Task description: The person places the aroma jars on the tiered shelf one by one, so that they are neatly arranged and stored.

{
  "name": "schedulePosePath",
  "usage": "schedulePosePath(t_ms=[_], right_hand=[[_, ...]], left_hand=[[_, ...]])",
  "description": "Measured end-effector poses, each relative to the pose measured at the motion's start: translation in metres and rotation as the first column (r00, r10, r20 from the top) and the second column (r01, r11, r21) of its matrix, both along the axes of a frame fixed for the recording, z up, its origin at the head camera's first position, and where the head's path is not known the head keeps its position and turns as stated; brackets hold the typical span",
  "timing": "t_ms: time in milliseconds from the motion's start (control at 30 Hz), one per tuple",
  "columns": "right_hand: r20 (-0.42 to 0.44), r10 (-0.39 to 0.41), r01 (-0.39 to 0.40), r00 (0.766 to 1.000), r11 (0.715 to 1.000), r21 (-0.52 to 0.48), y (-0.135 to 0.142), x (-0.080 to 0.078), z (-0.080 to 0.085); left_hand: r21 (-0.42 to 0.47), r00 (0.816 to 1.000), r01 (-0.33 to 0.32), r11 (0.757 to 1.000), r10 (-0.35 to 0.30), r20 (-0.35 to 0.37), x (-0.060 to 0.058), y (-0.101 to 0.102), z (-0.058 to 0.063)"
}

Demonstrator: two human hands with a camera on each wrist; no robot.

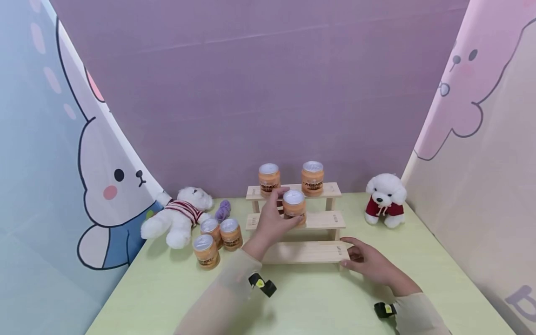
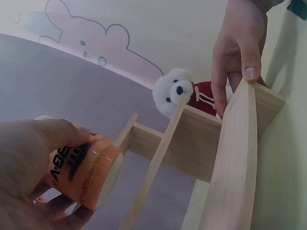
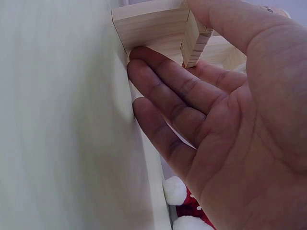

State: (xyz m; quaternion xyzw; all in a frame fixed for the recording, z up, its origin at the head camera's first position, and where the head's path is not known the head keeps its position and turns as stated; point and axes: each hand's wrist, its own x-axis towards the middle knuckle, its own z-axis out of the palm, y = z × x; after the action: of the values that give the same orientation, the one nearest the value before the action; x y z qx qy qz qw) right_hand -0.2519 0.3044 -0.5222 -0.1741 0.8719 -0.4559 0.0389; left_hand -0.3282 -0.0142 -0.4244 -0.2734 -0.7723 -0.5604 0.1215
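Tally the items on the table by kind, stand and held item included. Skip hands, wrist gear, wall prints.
Orange jars: 6 (3 on the table, 1 in the left hand, 2 on the top shelf)
White plush toys: 2
Purple bundle: 1
Wooden three-tier stand: 1
Total: 10

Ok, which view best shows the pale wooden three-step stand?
The head view: all three steps of the stand show together, though the left hand and orange cylindrical jars hide parts. The left wrist view shows it obliquely and cut off; the right wrist view shows only a portion, partly behind the right hand.
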Motion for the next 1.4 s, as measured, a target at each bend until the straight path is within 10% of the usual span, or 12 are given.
schedulePosePath(t_ms=[1400], right_hand=[[0.026,-0.015,0.015,1.000,1.000,-0.006,-0.001,-0.001,0.000]], left_hand=[[0.013,0.995,-0.033,0.999,0.031,0.100,0.003,0.040,-0.028]])
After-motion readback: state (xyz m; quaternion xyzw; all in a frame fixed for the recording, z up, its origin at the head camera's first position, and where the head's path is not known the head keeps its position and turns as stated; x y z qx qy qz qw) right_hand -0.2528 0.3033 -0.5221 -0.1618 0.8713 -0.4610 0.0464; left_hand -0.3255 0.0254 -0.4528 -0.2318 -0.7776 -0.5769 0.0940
